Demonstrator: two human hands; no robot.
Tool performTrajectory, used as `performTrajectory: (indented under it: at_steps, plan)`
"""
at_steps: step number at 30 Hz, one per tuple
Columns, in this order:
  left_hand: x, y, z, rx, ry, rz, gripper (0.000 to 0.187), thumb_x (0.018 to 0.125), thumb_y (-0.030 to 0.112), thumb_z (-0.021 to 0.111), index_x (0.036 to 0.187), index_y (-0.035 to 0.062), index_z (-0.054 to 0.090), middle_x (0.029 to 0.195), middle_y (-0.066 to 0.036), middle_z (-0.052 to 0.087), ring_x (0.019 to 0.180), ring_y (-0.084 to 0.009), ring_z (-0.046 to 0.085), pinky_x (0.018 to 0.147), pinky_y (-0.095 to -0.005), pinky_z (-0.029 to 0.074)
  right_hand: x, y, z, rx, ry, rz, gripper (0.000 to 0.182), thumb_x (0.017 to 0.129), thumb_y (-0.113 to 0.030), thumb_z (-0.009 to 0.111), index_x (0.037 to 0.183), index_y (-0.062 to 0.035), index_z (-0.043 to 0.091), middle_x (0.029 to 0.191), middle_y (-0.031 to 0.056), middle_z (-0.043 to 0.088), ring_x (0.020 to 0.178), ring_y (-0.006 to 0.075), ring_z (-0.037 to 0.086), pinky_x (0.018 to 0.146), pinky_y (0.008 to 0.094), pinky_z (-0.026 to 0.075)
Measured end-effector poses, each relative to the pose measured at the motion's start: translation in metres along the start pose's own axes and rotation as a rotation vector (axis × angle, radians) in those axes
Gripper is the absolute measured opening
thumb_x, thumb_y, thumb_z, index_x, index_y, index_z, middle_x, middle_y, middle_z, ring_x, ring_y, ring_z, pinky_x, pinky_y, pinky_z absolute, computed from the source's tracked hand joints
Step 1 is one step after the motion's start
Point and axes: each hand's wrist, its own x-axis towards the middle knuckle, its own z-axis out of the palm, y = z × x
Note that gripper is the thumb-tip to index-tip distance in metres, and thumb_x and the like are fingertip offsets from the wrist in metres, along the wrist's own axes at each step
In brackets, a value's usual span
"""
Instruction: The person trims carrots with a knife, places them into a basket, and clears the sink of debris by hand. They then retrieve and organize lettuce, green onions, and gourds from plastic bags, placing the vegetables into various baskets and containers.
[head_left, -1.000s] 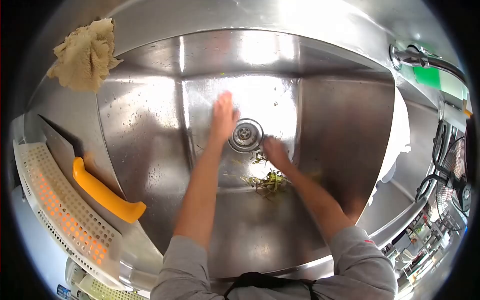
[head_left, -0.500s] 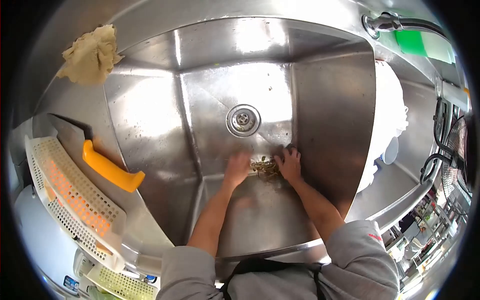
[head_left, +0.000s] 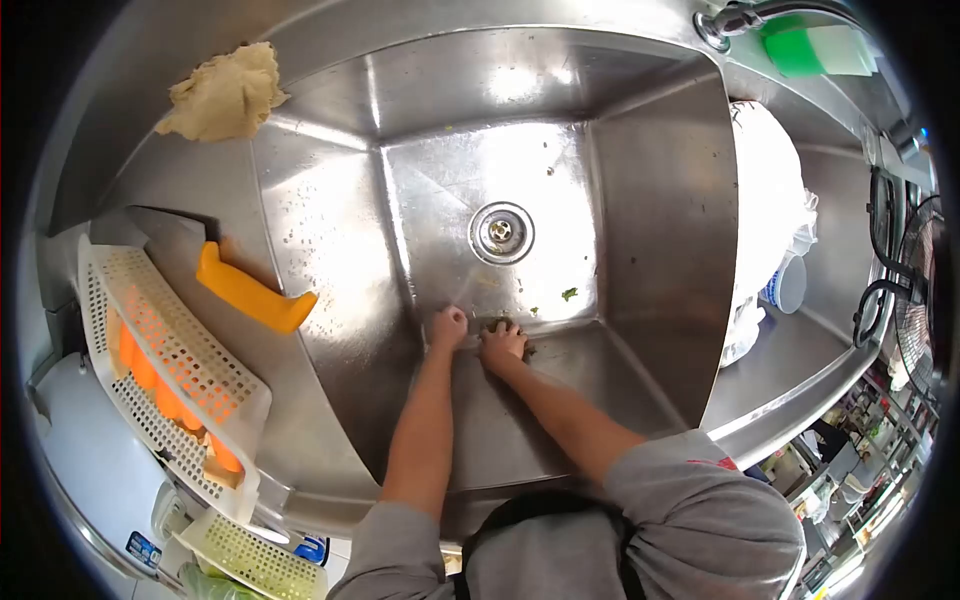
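Note:
Both my hands are low in a steel sink [head_left: 640,200], near its front wall. My left hand [head_left: 449,327] is closed like a fist just above the sink floor; whatever may be inside is hidden. Beside it on the right, my right hand [head_left: 503,345] has its fingers curled over a small heap of dark, wet plant scraps [head_left: 492,324]. Part of the heap lies under the palm and cannot be seen. A loose green leaf bit [head_left: 569,294] rests on the floor to the right. Behind my hands is the round drain [head_left: 502,234].
A knife with an orange handle [head_left: 255,290] lies on the left ledge, beside a white perforated basket [head_left: 255,400] holding carrots [head_left: 140,365]. A beige cloth [head_left: 228,92] sits at the back left. White bags [head_left: 765,190] and a cup [head_left: 788,285] occupy the right basin.
My right hand has moved left with the scraps, closer to my left hand. My left hand has shifted slightly left and is now closed. Green bits show where the heap was.

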Motion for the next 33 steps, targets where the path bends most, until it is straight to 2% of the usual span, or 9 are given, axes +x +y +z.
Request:
performTrajectory:
  at_steps: [5, 7, 9, 15, 18, 20, 27, 31, 33]
  plan:
    - [-0.02, -0.016, 0.053, 0.161, -0.247, 0.419, 0.027, 0.081, 0.019, 0.048, 0.098, 0.0008, 0.059, 0.103, -0.024, 0.056, 0.091, -0.0375, 0.055, 0.082, -0.0414, 0.044, -0.029, 0.048, -0.011, -0.101, 0.046, -0.275, 0.031, 0.083, -0.029, 0.047, 0.103, -0.0097, 0.06, 0.108, 0.0139, 0.057, 0.1, 0.0324, 0.054, 0.078, 0.0415, 0.047]
    - [-0.018, 0.023, 0.03, 0.113, -0.727, 0.445, 0.027, 0.082, 0.02, 0.046, 0.095, -0.0001, 0.059, 0.093, -0.02, 0.06, 0.082, -0.0335, 0.058, 0.075, -0.0397, 0.046, -0.057, 0.067, -0.039, -0.045, 0.009, -0.385, 0.031, 0.081, -0.029, 0.05, 0.1, -0.0072, 0.062, 0.1, 0.0156, 0.061, 0.094, 0.0306, 0.059, 0.077, 0.0414, 0.048]
    - [-0.025, 0.056, 0.022, -0.184, -0.849, -0.156, 0.026, 0.084, 0.022, 0.047, 0.091, 0.002, 0.061, 0.081, -0.012, 0.061, 0.07, -0.0236, 0.057, 0.065, -0.0355, 0.046, -0.091, 0.077, -0.053, 0.016, -0.029, -0.399, 0.034, 0.078, -0.033, 0.054, 0.101, -0.0084, 0.062, 0.097, 0.0165, 0.062, 0.093, 0.0314, 0.059, 0.078, 0.044, 0.047]
    - [-0.06, 0.153, -0.048, -0.074, -0.791, -0.1, 0.033, 0.088, 0.031, 0.047, 0.103, 0.0044, 0.058, 0.085, -0.006, 0.06, 0.076, -0.0154, 0.057, 0.068, -0.029, 0.046, -0.154, 0.091, -0.086, 0.261, 0.19, -0.49, 0.037, 0.076, -0.037, 0.057, 0.094, -0.0046, 0.063, 0.091, 0.0149, 0.063, 0.079, 0.0295, 0.062, 0.069, 0.0422, 0.048]
    - [-0.089, 0.213, -0.09, -0.121, -0.702, -0.034, 0.035, 0.091, 0.031, 0.044, 0.111, 0.004, 0.053, 0.092, -0.006, 0.058, 0.085, -0.017, 0.058, 0.076, -0.0283, 0.046, -0.192, 0.126, -0.137, 0.682, -0.154, -0.522, 0.038, 0.082, -0.039, 0.054, 0.093, -0.0037, 0.06, 0.081, 0.0087, 0.061, 0.064, 0.022, 0.058, 0.056, 0.0359, 0.048]
    - [-0.1, 0.236, -0.109, -0.08, -0.68, 0.019, 0.035, 0.092, 0.03, 0.042, 0.113, 0.0034, 0.051, 0.093, -0.006, 0.057, 0.086, -0.0174, 0.057, 0.077, -0.0283, 0.045, -0.2, 0.155, -0.149, 1.464, -0.364, -0.506, 0.037, 0.087, -0.041, 0.048, 0.09, -0.0052, 0.057, 0.073, 0.0038, 0.056, 0.056, 0.0146, 0.052, 0.047, 0.0295, 0.044]
    - [-0.125, 0.301, -0.083, -0.201, -0.597, 0.023, 0.035, 0.093, 0.028, 0.041, 0.114, 0.0012, 0.049, 0.099, -0.01, 0.058, 0.087, -0.0179, 0.058, 0.075, -0.0289, 0.047, -0.382, 0.366, -0.171, 2.282, 0.116, -0.929, 0.03, 0.085, -0.037, 0.054, 0.078, -0.0076, 0.05, 0.06, -0.0013, 0.041, 0.048, 0.0066, 0.037, 0.039, 0.0193, 0.032]
    - [-0.141, 0.326, -0.049, -0.336, -0.26, 0.007, 0.035, 0.092, 0.03, 0.043, 0.114, 0.0029, 0.049, 0.096, -0.009, 0.058, 0.084, -0.018, 0.059, 0.072, -0.0289, 0.049, -0.426, 0.547, -0.104, 2.474, 0.505, -1.173, 0.029, 0.086, -0.034, 0.052, 0.088, -0.0051, 0.053, 0.063, 0.0015, 0.044, 0.048, 0.0091, 0.041, 0.039, 0.0206, 0.035]
    - [-0.142, 0.327, -0.043, -0.396, -0.146, -0.011, 0.037, 0.092, 0.033, 0.043, 0.115, 0.0045, 0.049, 0.092, -0.007, 0.059, 0.079, -0.0176, 0.059, 0.07, -0.0288, 0.05, -0.44, 0.627, -0.075, 2.537, 1.003, -0.832, 0.029, 0.087, -0.033, 0.051, 0.087, -0.0046, 0.053, 0.062, 0.0024, 0.046, 0.047, 0.0095, 0.042, 0.039, 0.0224, 0.036]
